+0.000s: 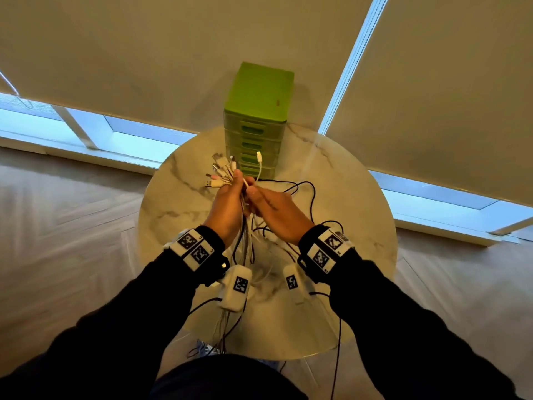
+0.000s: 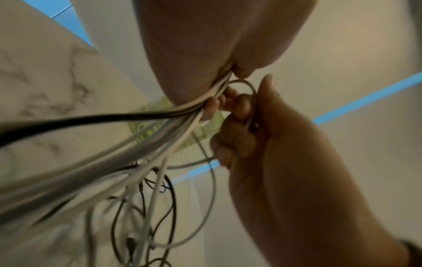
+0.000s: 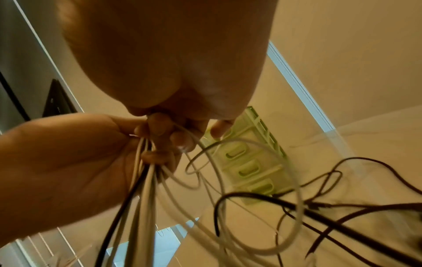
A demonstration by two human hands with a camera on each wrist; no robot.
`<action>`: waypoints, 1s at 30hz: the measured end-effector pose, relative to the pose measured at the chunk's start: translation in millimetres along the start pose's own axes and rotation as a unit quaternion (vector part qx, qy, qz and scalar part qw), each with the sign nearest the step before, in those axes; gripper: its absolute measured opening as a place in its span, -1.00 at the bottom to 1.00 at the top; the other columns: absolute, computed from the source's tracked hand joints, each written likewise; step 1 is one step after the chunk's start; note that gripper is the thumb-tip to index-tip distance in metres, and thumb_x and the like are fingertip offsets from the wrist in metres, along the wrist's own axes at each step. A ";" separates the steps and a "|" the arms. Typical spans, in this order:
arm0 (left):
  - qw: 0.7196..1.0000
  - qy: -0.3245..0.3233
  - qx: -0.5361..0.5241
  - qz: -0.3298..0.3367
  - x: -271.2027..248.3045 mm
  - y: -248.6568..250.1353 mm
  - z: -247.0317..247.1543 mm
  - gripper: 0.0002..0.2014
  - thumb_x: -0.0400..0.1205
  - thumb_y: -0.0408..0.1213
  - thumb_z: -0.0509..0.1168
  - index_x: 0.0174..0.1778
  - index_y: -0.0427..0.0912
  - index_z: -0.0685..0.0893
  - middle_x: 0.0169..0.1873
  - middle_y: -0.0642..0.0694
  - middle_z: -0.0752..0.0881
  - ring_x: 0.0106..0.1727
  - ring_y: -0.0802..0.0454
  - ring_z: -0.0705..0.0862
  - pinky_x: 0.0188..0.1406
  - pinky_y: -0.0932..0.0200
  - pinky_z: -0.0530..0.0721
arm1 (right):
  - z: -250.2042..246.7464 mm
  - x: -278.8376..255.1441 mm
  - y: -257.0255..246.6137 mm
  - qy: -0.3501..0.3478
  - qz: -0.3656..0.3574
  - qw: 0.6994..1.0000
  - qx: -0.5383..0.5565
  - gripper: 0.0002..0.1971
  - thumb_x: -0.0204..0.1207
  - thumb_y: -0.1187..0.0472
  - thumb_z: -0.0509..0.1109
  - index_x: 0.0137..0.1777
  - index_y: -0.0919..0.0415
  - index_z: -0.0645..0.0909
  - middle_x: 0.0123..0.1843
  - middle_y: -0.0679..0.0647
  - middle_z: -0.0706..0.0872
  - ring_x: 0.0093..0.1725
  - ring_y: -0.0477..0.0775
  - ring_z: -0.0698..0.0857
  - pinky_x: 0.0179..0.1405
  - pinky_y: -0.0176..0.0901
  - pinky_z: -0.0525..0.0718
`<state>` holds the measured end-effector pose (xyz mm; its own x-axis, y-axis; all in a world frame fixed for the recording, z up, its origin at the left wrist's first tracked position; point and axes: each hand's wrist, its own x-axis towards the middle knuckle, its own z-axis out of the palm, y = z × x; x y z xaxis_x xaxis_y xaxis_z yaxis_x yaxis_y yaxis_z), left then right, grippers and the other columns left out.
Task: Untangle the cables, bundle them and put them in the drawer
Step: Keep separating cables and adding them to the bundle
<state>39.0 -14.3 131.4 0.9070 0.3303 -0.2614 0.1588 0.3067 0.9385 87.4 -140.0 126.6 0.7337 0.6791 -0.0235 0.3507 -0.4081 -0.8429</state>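
Observation:
Above the round marble table [image 1: 346, 197], my left hand [image 1: 235, 183] grips a bundle of white and black cables [image 1: 222, 171], with the plugs fanning out past its fingers. My right hand [image 1: 253, 193], touching the left, pinches one white cable [image 1: 260, 166] whose plug end stands up beside the bundle. The left wrist view shows the bundle [image 2: 146, 137] running under my left palm [image 2: 194, 54] with my right hand [image 2: 285, 144] curled beside it. The right wrist view shows my right hand [image 3: 171, 63] above my left hand [image 3: 68, 162]. The green drawer unit [image 1: 259, 93] stands behind, drawers shut.
Loose black cables [image 1: 305, 186] loop over the table to the right of my hands. The bundle's tails [image 1: 227, 327] hang past the table's near edge. Window blinds and wooden floor surround the table. The drawer unit [image 3: 248, 162] sits close behind the cables.

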 end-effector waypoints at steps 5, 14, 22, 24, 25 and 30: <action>0.997 0.054 -0.046 0.034 5.6 9.9 4.0 -0.59 0.87 -0.04 0.01 -0.27 -0.08 0.49 -0.50 0.13 0.61 -0.24 0.07 0.69 -0.29 0.15 0.47 | 4.0 -18.1 32.2 -0.073 0.030 0.997 -0.003 -0.53 0.80 -0.14 -0.01 -0.20 0.09 0.51 -0.34 -0.12 0.58 -0.32 -0.16 0.54 -0.10 -0.18 0.50; 0.990 0.050 -0.092 0.091 2.4 29.3 -16.9 -0.62 0.88 -0.06 0.00 -0.26 -0.05 0.40 -0.52 0.11 0.35 -0.49 0.13 0.33 -0.35 0.17 0.31 | -22.5 -12.4 79.6 -0.151 0.058 0.959 -0.234 -0.56 0.78 -0.20 -0.15 -0.26 -0.27 0.44 -0.36 -0.18 0.60 -0.20 -0.19 0.59 0.32 0.11 0.30; 0.979 0.107 -0.063 0.164 -0.1 68.4 -53.1 -0.62 0.87 -0.07 0.02 -0.29 -0.02 0.36 -0.54 0.13 0.34 -0.51 0.16 0.24 -0.41 0.23 0.28 | -57.2 -1.6 93.8 -0.172 0.196 0.908 -0.327 -0.33 0.69 -0.38 -0.25 -0.13 0.01 0.59 -0.19 -0.15 0.73 0.03 0.04 0.69 0.33 0.22 0.26; 0.981 0.100 -0.029 0.167 -2.6 68.6 -56.4 -0.63 0.88 -0.07 0.01 -0.28 -0.01 0.36 -0.52 0.13 0.34 -0.49 0.17 0.24 -0.42 0.26 0.26 | -61.2 5.7 88.4 -0.107 0.202 0.913 -0.337 -0.37 0.71 -0.36 -0.18 -0.23 -0.01 0.57 -0.27 -0.14 0.67 0.03 0.10 0.70 0.29 0.18 0.32; 0.982 0.089 -0.009 0.165 -4.2 66.1 -54.0 -0.63 0.88 -0.08 0.01 -0.28 -0.01 0.35 -0.51 0.14 0.34 -0.48 0.19 0.24 -0.41 0.27 0.25 | -61.8 11.1 82.5 -0.058 0.190 0.922 -0.333 -0.40 0.73 -0.33 -0.14 -0.26 -0.01 0.57 -0.28 -0.12 0.66 0.02 0.15 0.70 0.28 0.15 0.37; 0.991 0.034 0.080 0.105 -11.3 31.9 -26.2 -0.67 0.86 -0.10 0.08 -0.24 -0.02 0.48 -0.51 0.20 0.43 -0.43 0.25 0.37 -0.36 0.27 0.37 | -48.1 29.7 36.1 0.079 0.102 0.978 -0.166 -0.51 0.78 -0.18 0.01 -0.32 -0.01 0.50 -0.28 -0.03 0.65 -0.18 0.12 0.61 -0.05 -0.01 0.49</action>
<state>23.5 15.1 158.4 0.8992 0.4325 -0.0656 0.0340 0.0804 0.9962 149.8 -163.9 121.3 0.8792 0.4716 -0.0677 0.3385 -0.7184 -0.6077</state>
